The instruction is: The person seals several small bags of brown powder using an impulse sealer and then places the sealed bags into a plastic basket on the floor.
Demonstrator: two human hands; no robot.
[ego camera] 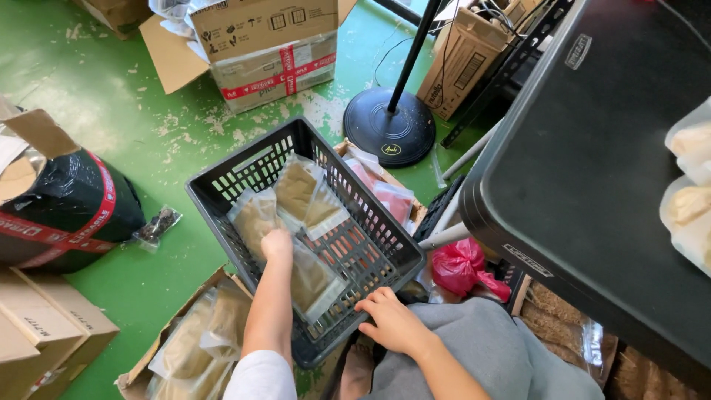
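A dark grey plastic crate (222, 172) rests tilted on my lap above the green floor. Inside lie several clear pouches of tan powder (300, 189). My left hand (276, 243) reaches into the crate, its fingers closed on one of the pouches (255, 216). My right hand (391, 320) grips the crate's near rim at the right corner. An open cardboard box (194, 342) below my left arm holds more such pouches.
A black table (592, 178) with bagged pale items (689, 185) stands at right. A round black stand base (389, 126), taped cardboard boxes (270, 52), a black wrapped bundle (70, 204), a red bag (463, 267) and a small dark pouch (157, 224) lie around.
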